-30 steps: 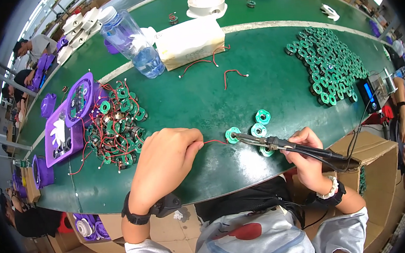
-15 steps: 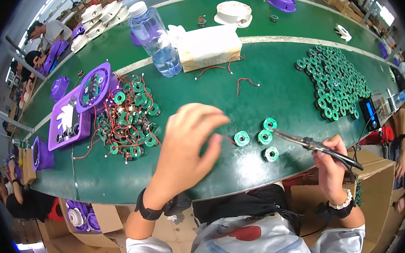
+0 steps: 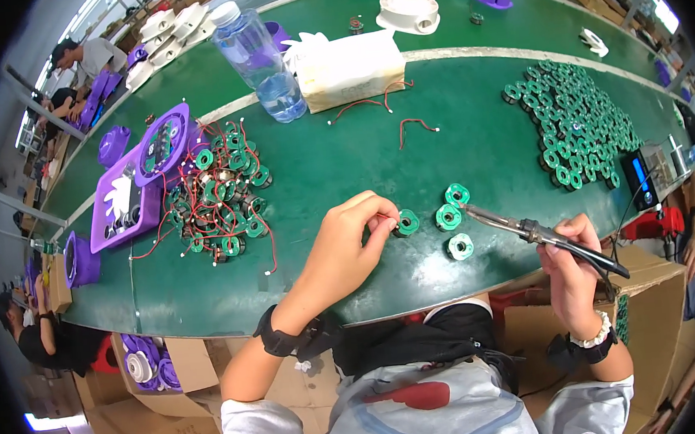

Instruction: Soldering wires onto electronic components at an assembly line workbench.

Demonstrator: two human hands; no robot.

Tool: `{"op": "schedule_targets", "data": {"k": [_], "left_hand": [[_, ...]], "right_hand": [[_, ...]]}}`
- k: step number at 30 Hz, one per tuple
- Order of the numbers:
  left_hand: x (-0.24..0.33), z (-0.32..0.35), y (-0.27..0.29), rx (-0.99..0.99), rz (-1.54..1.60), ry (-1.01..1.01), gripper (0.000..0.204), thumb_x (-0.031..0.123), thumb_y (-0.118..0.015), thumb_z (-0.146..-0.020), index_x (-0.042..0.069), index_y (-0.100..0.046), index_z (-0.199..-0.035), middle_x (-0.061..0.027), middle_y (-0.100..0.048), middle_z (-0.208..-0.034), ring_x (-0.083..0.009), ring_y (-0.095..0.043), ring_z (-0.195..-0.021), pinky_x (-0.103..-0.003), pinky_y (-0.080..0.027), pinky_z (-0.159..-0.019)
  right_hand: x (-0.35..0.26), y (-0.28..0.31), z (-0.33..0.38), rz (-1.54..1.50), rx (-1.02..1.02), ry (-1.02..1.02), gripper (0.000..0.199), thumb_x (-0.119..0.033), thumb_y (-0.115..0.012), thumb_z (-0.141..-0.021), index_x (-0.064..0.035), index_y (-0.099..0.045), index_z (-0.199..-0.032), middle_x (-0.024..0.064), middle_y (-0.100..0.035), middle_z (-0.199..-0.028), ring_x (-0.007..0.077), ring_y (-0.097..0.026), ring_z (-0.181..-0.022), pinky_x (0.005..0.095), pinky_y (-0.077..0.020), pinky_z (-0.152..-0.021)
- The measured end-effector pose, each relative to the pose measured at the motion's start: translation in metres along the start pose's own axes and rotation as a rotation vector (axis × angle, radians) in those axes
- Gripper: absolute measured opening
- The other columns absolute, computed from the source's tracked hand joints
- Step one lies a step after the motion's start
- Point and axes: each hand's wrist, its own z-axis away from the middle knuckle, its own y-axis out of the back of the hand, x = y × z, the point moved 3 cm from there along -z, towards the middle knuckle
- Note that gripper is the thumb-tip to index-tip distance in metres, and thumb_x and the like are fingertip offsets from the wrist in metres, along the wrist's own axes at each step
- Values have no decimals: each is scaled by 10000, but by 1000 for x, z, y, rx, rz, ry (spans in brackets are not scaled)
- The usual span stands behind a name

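Observation:
My left hand (image 3: 355,241) is closed in a pinch, with a bit of thin red wire showing at the fingertips. Right beside these fingertips lies a small round part with a green ring-shaped board (image 3: 406,222). My right hand (image 3: 572,269) grips a soldering iron (image 3: 541,234) with a dark handle. The iron points left, its tip at or just over the green-topped parts; whether it touches one I cannot tell. Three of these stand in a rough column: an upper part (image 3: 457,194), a middle part (image 3: 448,217) and a lower part (image 3: 460,246).
Left lies a heap of wired green parts (image 3: 219,190) beside a purple tray (image 3: 151,208). Many wireless green parts (image 3: 577,125) cover the right side, near a soldering station (image 3: 640,179). A bottle (image 3: 279,96), a white box (image 3: 352,70) and a loose red wire (image 3: 415,122) lie farther back.
My left hand has come down and right, its spread fingers closing into a pinch beside the nearest green part. The soldering iron stays near the column of parts. The whole view has shifted slightly.

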Motion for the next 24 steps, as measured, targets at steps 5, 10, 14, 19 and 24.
{"op": "schedule_targets", "data": {"k": [5, 10, 14, 19, 24], "left_hand": [[-19, 0, -18, 77, 276, 2, 59, -34, -540, -770, -23, -573, -817, -72, -581, -756, -119, -501, -560, -248, -395, -527], [-14, -12, -25, -5, 429, -46, 81, -81, -530, -784, -53, -586, -835, -91, -586, -843, -126, -575, -774, -224, -471, -679], [-13, -16, -25, -29, 393, -96, 83, -74, -547, -765, -41, -593, -826, -82, -594, -813, -118, -561, -721, -212, -449, -627], [-11, -7, -5, -106, 70, -113, 82, -26, -583, -727, 5, -590, -802, -46, -566, -703, -114, -473, -577, -226, -345, -502], [-18, -3, 2, -85, 48, -49, 67, -13, -584, -735, 12, -583, -797, -45, -534, -678, -113, -447, -558, -233, -332, -493]], "right_hand": [[5, -2, -2, 12, -8, -12, 197, 49, -557, -763, -53, -420, -859, 40, -520, -774, 58, -482, -598, 164, -349, -480], [6, 5, -2, 50, 51, 19, 202, 55, -558, -758, -51, -426, -867, 39, -499, -778, 71, -502, -621, 174, -364, -481], [5, 5, -2, 52, 119, 12, 208, 65, -556, -756, -54, -432, -872, 40, -498, -779, 82, -508, -626, 182, -370, -483], [10, 1, 5, 61, 50, -3, 208, 71, -557, -756, -50, -433, -871, 37, -503, -782, 74, -504, -632, 178, -371, -501], [19, -14, 12, 226, -18, -48, 215, 66, -605, -731, -41, -447, -830, 26, -527, -780, 58, -509, -685, 186, -415, -610]]}}
